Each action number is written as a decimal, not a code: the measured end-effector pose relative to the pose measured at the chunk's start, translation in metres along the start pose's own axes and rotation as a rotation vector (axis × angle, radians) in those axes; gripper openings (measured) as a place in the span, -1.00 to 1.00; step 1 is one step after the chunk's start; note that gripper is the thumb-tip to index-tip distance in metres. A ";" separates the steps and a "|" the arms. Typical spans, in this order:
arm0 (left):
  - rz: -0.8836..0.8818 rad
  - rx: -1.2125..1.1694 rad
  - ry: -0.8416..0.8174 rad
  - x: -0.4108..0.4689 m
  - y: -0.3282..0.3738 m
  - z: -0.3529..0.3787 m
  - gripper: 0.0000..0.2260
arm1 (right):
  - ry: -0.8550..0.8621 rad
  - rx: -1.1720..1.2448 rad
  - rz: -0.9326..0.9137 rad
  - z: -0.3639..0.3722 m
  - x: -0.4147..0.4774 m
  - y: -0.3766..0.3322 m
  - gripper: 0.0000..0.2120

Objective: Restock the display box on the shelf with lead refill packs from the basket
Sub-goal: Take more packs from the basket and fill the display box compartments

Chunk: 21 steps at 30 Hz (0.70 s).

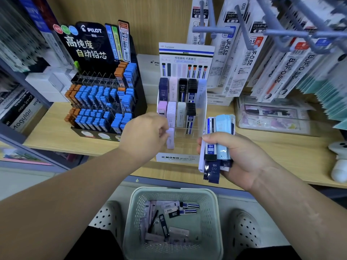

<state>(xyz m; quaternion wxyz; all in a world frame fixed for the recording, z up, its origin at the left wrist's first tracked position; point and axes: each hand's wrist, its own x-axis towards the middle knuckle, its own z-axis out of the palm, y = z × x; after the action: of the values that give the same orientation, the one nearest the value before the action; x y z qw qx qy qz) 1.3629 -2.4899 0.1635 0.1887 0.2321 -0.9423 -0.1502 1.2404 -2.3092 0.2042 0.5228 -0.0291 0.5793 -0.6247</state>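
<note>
A clear acrylic display box (201,102) with a Tombow MONO header stands on the wooden shelf (54,132), its back slots holding upright lead refill packs. My left hand (144,134) pinches a pale lilac refill pack (170,138) at the box's front left slot. My right hand (238,156) grips a fanned bundle of refill packs (216,145), dark blue, black and light blue, just right of the box. Below, a pale green perforated basket (212,212) holds several more packs.
A black Pilot lead display (105,94) filled with blue and orange cases stands left of the box. Pen refill packets hang from grey pegs (244,30) at the upper right. A clear plastic tray (272,117) sits at the right. White perforated shoes flank the basket.
</note>
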 end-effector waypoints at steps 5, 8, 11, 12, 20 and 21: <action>-0.013 0.046 -0.009 0.002 0.002 -0.001 -0.76 | -0.025 0.011 -0.004 0.001 -0.001 0.000 -0.62; -0.091 -0.160 -0.012 0.000 0.015 -0.009 -0.83 | -0.039 0.025 -0.018 0.000 0.000 0.001 -0.64; -0.341 -0.734 -0.178 -0.004 0.045 -0.024 -0.96 | -0.062 0.033 -0.036 0.002 0.001 0.002 -0.67; -0.400 -0.868 -0.271 -0.006 0.053 -0.027 -0.96 | -0.066 0.040 -0.051 0.003 0.002 0.003 -0.65; -0.462 -1.049 -0.456 -0.013 0.063 -0.026 -0.62 | -0.020 0.121 -0.099 0.003 0.005 0.004 -0.84; -0.468 -1.069 -0.461 -0.012 0.062 -0.026 -0.59 | -0.014 0.120 -0.097 0.003 0.005 0.004 -0.85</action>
<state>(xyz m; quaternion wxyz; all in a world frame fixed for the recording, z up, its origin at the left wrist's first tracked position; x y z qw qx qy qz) 1.3603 -2.4367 0.2057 0.0327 0.2674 -0.6778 -0.6841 1.2424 -2.3142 0.1990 0.4968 -0.0298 0.5350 -0.6827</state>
